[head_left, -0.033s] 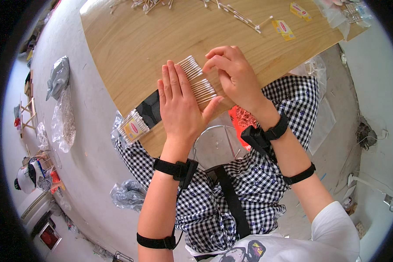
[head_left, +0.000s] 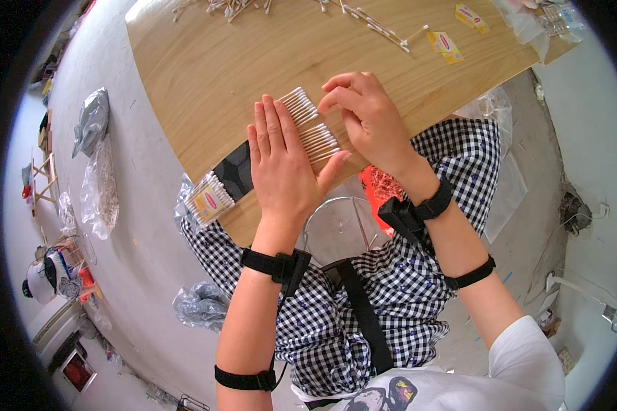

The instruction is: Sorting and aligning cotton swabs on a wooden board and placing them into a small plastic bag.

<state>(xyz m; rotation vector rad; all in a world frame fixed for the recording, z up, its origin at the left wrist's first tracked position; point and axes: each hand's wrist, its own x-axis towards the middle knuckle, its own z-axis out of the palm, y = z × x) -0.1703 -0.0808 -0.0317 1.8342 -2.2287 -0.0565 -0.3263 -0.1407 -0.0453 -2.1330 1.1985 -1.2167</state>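
My left hand [head_left: 277,161] lies flat with its fingers stretched out, pressing on a row of cotton swabs [head_left: 319,142] laid side by side. The swabs show in two groups at its right side; the rest are hidden beneath the palm. A black strip [head_left: 234,171] runs out from under that hand to a packed bundle of swabs with a yellow label [head_left: 210,201] at the table's near left edge. Just right of the swab row hovers my right hand [head_left: 373,123], fingers bent and apart. Its index fingertip is close to the swab heads, and nothing shows in it.
Loose cotton swabs [head_left: 377,29] are scattered along the far side of the wooden table [head_left: 206,89]. Two yellow labels [head_left: 445,47] lie at the far right, near clear plastic packaging [head_left: 559,19]. A red bag [head_left: 380,192] sits below the table edge, by my lap.
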